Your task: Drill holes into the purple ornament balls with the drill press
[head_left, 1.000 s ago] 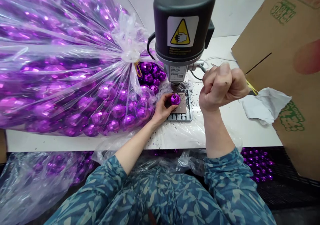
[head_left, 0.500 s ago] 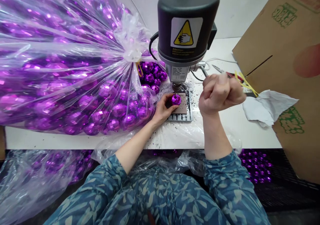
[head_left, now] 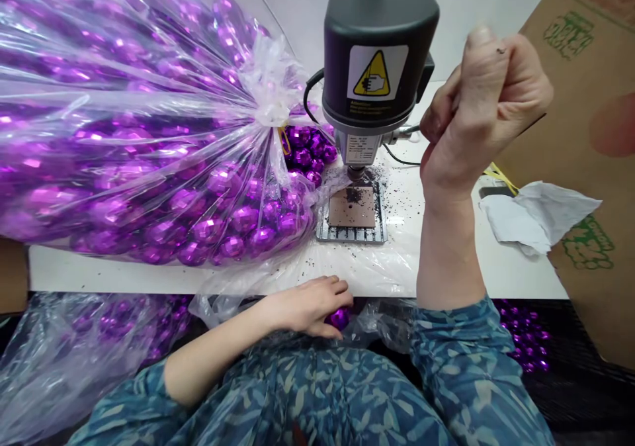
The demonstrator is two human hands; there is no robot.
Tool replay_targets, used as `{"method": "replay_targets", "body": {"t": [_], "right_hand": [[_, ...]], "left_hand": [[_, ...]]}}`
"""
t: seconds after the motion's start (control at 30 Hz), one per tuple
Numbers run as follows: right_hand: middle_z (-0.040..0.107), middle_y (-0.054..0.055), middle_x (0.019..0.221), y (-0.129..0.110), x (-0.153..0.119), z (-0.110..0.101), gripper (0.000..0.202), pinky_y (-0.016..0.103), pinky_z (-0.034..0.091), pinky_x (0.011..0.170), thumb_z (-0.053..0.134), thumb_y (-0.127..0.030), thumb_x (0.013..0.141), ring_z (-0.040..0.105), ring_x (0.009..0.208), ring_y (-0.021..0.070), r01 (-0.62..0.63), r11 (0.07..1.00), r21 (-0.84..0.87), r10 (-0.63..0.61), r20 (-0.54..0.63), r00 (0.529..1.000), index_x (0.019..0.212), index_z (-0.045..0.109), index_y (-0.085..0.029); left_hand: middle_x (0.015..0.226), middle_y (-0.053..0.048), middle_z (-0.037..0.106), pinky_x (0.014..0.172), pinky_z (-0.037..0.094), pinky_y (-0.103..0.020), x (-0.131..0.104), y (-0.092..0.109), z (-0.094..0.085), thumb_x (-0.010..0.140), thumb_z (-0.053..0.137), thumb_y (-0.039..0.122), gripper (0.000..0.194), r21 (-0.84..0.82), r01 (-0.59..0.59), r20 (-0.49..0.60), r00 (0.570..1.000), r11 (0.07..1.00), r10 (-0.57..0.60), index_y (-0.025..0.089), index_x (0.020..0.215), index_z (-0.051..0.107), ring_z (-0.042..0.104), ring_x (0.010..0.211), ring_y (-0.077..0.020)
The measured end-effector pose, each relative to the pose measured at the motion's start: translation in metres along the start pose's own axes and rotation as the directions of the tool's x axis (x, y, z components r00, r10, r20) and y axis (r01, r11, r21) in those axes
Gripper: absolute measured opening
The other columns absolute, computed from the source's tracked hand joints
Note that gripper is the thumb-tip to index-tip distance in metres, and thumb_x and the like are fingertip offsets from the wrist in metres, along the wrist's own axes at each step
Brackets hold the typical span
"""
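Note:
A shiny purple ball (head_left: 339,318) is in my left hand (head_left: 315,306), its fingers curled over it at the table's front edge. My right hand (head_left: 479,105) is a raised fist beside the black drill press (head_left: 380,55); its fingers wrap round the end of the press's metal lever (head_left: 407,132), mostly hidden by the hand. Under the chuck (head_left: 355,173) lies a brown square board (head_left: 352,216) with a small dark hole and dark shavings. The board sits on a slotted metal base (head_left: 350,235), with no ball on it.
A big clear bag of purple balls (head_left: 163,188) fills the left of the table. Loose purple balls (head_left: 310,148) lie behind its knot. Crumpled white paper (head_left: 526,218) and a large cardboard box (head_left: 590,168) are on the right. Dark shavings (head_left: 394,198) are scattered round the base.
My left hand has moved from the board down to the table's front edge, taking the purple ball along. My right hand has risen and moved right.

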State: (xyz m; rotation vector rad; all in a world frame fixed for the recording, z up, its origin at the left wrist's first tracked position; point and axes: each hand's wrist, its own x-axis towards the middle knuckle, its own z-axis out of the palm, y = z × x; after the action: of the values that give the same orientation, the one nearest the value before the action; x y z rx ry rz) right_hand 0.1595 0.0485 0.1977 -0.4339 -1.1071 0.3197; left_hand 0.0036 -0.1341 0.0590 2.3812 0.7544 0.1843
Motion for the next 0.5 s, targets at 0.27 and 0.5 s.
{"method": "replay_targets", "body": {"t": [0.27,0.5], "right_hand": [[0.022,-0.008,0.04,-0.002,-0.003,0.001,0.066,0.032,0.016,0.037,0.049,-0.082,0.081,0.022,0.032,0.0063,0.002,0.997,-0.074,-0.004,-0.025,1.0,0.06,0.02,-0.027],[0.024,-0.007,0.04,-0.003,-0.006,-0.001,0.067,0.032,0.018,0.039,0.048,-0.082,0.079,0.023,0.034,0.0071,0.01,0.998,-0.058,-0.01,-0.005,1.0,0.059,0.018,-0.025]], "left_hand": [[0.106,-0.014,0.068,0.1,0.05,-0.049,0.059,-0.082,-0.077,0.096,0.052,0.022,0.018,-0.052,0.31,-0.743,0.623,0.949,-0.244,0.019,0.105,0.067,0.061,0.109,-0.0309],[0.069,-0.014,0.062,0.108,0.032,-0.069,0.112,-0.183,-0.1,0.073,0.072,0.022,0.018,-0.209,0.464,-0.86,0.332,0.861,-0.387,0.018,0.062,0.059,0.049,0.125,-0.0455]]}}
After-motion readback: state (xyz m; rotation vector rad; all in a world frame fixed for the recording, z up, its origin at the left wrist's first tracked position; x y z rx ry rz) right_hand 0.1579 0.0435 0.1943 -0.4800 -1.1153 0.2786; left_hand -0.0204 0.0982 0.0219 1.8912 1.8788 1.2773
